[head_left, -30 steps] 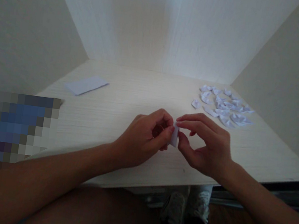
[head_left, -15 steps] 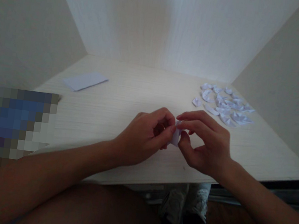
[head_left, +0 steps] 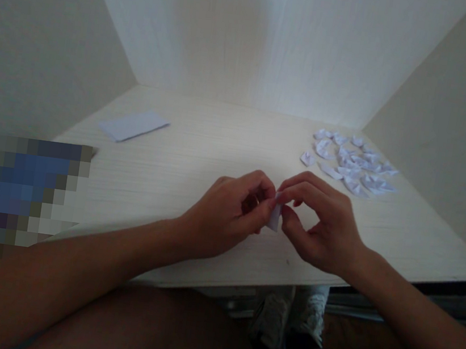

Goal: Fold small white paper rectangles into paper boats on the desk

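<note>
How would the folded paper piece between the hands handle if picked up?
Probably very light: the left hand and right hand hold the folded paper piece by fingertips alone. Likely crushable, being thin creased paper. Unlikely to roll; similar pieces lie scattered on the desk.

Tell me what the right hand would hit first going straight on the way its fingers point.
The right hand points left: first the paper it pinches, then the left hand gripping the same piece. Depth is hard to judge.
</note>
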`<state>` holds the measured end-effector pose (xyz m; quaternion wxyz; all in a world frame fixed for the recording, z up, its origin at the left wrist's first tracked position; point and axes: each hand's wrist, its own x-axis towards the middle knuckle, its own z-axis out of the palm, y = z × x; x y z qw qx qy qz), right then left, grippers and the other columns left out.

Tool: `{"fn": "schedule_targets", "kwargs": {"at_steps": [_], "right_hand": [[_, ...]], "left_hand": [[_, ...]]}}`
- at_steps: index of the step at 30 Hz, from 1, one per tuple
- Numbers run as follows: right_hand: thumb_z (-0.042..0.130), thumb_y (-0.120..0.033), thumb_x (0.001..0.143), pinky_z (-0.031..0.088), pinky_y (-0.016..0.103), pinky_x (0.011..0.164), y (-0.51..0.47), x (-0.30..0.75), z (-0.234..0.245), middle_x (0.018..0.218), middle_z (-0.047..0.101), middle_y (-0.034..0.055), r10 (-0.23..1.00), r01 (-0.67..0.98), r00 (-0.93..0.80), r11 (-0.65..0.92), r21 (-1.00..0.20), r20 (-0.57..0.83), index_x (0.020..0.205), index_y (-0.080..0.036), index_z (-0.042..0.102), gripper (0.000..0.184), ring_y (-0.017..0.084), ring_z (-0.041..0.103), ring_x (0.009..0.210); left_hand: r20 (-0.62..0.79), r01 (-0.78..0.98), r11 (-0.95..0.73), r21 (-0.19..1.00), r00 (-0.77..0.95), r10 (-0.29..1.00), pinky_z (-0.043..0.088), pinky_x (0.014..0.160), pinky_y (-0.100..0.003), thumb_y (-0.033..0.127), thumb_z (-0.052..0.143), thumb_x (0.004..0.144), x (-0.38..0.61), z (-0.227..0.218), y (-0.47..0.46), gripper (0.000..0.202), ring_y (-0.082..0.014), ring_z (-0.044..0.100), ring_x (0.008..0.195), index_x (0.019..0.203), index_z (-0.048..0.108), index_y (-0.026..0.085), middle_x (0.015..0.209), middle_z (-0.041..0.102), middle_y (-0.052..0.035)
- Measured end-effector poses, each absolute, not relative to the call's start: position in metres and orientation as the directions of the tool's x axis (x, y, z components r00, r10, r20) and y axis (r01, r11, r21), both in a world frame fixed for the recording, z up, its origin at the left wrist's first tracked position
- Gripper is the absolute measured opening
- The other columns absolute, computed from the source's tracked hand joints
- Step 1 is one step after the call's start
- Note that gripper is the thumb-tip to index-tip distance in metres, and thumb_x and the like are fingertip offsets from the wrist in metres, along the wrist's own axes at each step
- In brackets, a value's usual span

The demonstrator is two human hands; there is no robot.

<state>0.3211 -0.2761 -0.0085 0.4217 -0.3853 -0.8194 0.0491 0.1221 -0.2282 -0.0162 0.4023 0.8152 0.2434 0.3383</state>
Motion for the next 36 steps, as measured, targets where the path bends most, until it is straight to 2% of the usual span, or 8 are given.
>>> {"fn": "schedule_targets", "kwargs": {"at_steps": [7, 17, 22, 28, 36], "right_hand": [[0.064, -0.012, 0.080, 0.052, 0.031, 0.070, -0.2784, 0.3251, -0.0106, 0.084, 0.070, 0.0008, 0.716, 0.634, -0.300, 0.644, -0.429, 0.631, 0.096, -0.021, 0.063, 0.018, 0.015, 0.063, 0.074], [0.061, -0.007, 0.079, 0.053, 0.032, 0.068, -0.2774, 0.3236, -0.0097, 0.089, 0.071, 0.0017, 0.667, 0.570, -0.321, 0.703, -0.425, 0.673, 0.098, -0.024, 0.064, 0.025, 0.016, 0.064, 0.075], [0.061, -0.007, 0.081, 0.053, 0.032, 0.068, -0.2788, 0.3235, -0.0072, 0.090, 0.071, 0.0022, 0.664, 0.552, -0.321, 0.711, -0.436, 0.675, 0.093, -0.024, 0.066, 0.021, 0.017, 0.066, 0.079], [0.061, -0.004, 0.082, 0.054, 0.035, 0.073, -0.2771, 0.3260, -0.0072, 0.096, 0.071, 0.0036, 0.759, 0.407, -0.248, 0.646, -0.646, 0.602, 0.089, -0.023, 0.071, 0.023, 0.018, 0.068, 0.088], [0.065, -0.014, 0.086, 0.052, 0.033, 0.067, -0.2762, 0.3215, -0.0081, 0.084, 0.070, 0.0019, 0.889, 0.229, -0.173, 0.456, -0.860, 0.425, 0.085, -0.021, 0.069, 0.008, 0.016, 0.065, 0.077]], "left_hand": [[0.296, 0.009, -0.423, 0.906, 0.699, 0.651, 0.052, 0.053, -0.022, 0.027, 0.055, 0.102, 0.1225, -0.0192, -0.2278, 0.010, -0.0110, 0.064, 0.055, 0.095, 0.054, 0.019, 0.066, 0.067, 0.0022], [0.254, -0.045, -0.310, 0.950, 0.690, 0.678, 0.051, 0.051, -0.022, 0.028, 0.057, 0.101, 0.1250, -0.0172, -0.2304, 0.012, -0.0114, 0.064, 0.053, 0.095, 0.054, 0.018, 0.065, 0.066, 0.0016], [0.244, -0.058, -0.284, 0.957, 0.689, 0.682, 0.052, 0.051, -0.021, 0.029, 0.058, 0.101, 0.1255, -0.0167, -0.2312, 0.014, -0.0108, 0.063, 0.053, 0.093, 0.054, 0.018, 0.064, 0.065, 0.0019], [0.234, -0.052, -0.282, 0.958, 0.708, 0.666, 0.052, 0.051, -0.022, 0.029, 0.058, 0.101, 0.1252, -0.0168, -0.2305, 0.013, -0.0109, 0.063, 0.053, 0.094, 0.054, 0.018, 0.065, 0.066, 0.0019], [0.362, 0.073, -0.563, 0.823, 0.696, 0.619, 0.053, 0.055, -0.021, 0.025, 0.058, 0.098, 0.1208, -0.0146, -0.2299, 0.008, -0.0110, 0.066, 0.057, 0.093, 0.055, 0.020, 0.069, 0.069, 0.0015]]}}
